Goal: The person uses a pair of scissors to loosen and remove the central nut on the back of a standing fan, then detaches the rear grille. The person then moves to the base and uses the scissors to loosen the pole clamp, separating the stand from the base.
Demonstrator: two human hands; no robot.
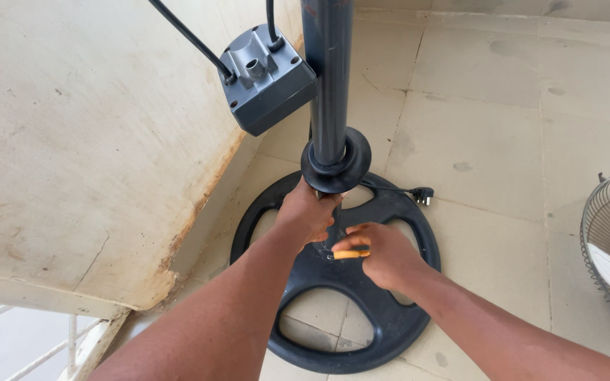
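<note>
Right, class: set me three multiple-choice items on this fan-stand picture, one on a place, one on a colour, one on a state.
1. Where does the power plug lie?
A. on the tiled floor beyond the base
B. on the control box
C. in the left hand

2. What colour is the handle of the tool in the right hand?
A. green
B. orange
C. white

3. How is the left hand placed?
A. flat on the floor
B. resting on the fan grille
C. gripping the pole foot, under the collar

Key: 1 A, the plug rests on tile past the round black base. 2 B, an orange handle shows between the fingers. 3 C, it wraps the pole just above the base.
</note>
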